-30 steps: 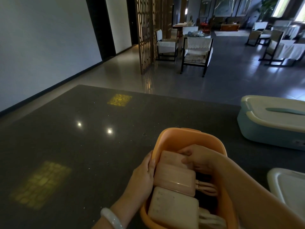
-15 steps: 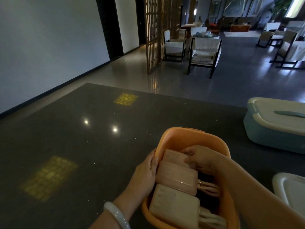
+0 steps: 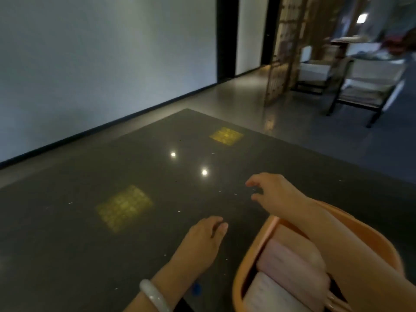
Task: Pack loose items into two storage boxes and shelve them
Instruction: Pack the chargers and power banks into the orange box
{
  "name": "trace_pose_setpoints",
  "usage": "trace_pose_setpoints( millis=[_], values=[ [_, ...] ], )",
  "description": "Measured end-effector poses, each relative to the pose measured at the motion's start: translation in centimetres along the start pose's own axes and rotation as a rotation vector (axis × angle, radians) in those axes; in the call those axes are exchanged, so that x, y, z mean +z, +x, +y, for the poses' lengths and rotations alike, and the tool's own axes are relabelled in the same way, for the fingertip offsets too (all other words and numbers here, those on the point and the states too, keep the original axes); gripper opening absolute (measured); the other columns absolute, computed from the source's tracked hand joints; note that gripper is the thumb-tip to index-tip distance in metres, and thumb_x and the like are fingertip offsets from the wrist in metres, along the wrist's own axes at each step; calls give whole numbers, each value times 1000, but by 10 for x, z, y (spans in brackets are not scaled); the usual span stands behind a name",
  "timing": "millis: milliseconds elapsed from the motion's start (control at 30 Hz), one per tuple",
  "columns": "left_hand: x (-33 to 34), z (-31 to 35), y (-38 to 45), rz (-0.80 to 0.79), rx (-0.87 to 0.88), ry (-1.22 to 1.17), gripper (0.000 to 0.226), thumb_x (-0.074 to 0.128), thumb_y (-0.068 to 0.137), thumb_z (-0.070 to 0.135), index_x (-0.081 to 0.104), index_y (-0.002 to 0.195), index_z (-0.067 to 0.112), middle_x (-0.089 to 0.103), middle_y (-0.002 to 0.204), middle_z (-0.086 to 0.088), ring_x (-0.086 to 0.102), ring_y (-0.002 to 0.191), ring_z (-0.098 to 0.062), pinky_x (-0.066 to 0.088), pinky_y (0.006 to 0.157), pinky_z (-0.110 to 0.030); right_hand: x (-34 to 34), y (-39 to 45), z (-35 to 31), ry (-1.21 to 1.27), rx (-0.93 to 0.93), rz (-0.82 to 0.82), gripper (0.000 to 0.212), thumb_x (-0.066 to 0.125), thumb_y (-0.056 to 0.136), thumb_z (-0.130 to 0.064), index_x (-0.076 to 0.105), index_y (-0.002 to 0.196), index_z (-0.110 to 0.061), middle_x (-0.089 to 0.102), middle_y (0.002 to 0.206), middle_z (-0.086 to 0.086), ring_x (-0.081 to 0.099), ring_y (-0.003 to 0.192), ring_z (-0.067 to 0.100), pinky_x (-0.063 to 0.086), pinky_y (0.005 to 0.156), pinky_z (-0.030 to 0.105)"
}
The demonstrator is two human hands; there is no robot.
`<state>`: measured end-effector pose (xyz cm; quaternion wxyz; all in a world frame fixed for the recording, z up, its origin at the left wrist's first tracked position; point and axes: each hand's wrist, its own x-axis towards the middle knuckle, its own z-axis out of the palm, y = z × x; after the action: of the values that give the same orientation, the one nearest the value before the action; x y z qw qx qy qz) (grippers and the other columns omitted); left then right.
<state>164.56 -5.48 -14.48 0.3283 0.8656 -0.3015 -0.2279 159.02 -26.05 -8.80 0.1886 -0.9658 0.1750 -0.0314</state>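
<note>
An orange storage box point(image 3: 254, 248) stands lidless at the lower right of the dark table point(image 3: 112, 244). Inside it lie pale pink and cream flat packs point(image 3: 290, 262) with cords at their right ends. My left hand point(image 3: 202, 242) hovers over the table just left of the box, fingers relaxed, holding nothing. My right hand point(image 3: 272, 192) reaches forward over the table beyond the box's far rim, fingers loosely spread and empty; its forearm crosses above the box.
A small blue object point(image 3: 196, 289) lies on the table under my left wrist. Beyond the table's far edge are a wooden lattice screen point(image 3: 281, 52) and dark-framed chairs point(image 3: 369, 86). A pale wall runs along the left.
Both hands have left the box: the left one moved off its rim to the left, the right one came out and forward. The view swung left, so the teal box and white lid are out of sight.
</note>
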Motion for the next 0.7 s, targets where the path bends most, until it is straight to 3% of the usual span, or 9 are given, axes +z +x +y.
trace_pose_setpoints(
  millis=[100,233,400,533,700],
  values=[
    [-47,-41,-17,148,-56,196,44,40,100,47,44,139,26,49,133,5,52,118,-13,42,101,-30,23,39,-59,-101,-147,-215,45,66,88,-25,53,131,-26,53,132,-1,51,120,18,41,100,31],
    [-100,-91,-46,218,-218,484,49,40,99,48,38,142,25,43,136,0,46,124,-21,38,103,-38,54,69,-137,-180,-313,-342,53,68,86,-28,49,135,-26,50,138,1,48,125,21,42,102,34],
    [-168,-172,-107,328,-451,559,52,47,95,50,39,139,24,42,136,-2,42,126,-24,37,104,-42,102,91,-259,-231,-523,-444,60,71,83,-27,47,138,-24,51,139,2,53,122,20,41,93,23],
    [-215,-235,-166,385,-611,569,54,50,93,49,39,139,23,40,136,-3,41,127,-25,36,104,-43,145,97,-356,-290,-634,-529,64,73,81,-25,46,140,-22,51,140,4,52,123,21,44,99,29],
    [-264,-312,-237,467,-785,507,56,52,92,48,40,139,22,40,138,-4,40,129,-26,34,106,-43,199,98,-470,-342,-756,-574,55,69,83,-26,50,135,-22,53,137,4,55,118,22,48,94,32]
  ],
)
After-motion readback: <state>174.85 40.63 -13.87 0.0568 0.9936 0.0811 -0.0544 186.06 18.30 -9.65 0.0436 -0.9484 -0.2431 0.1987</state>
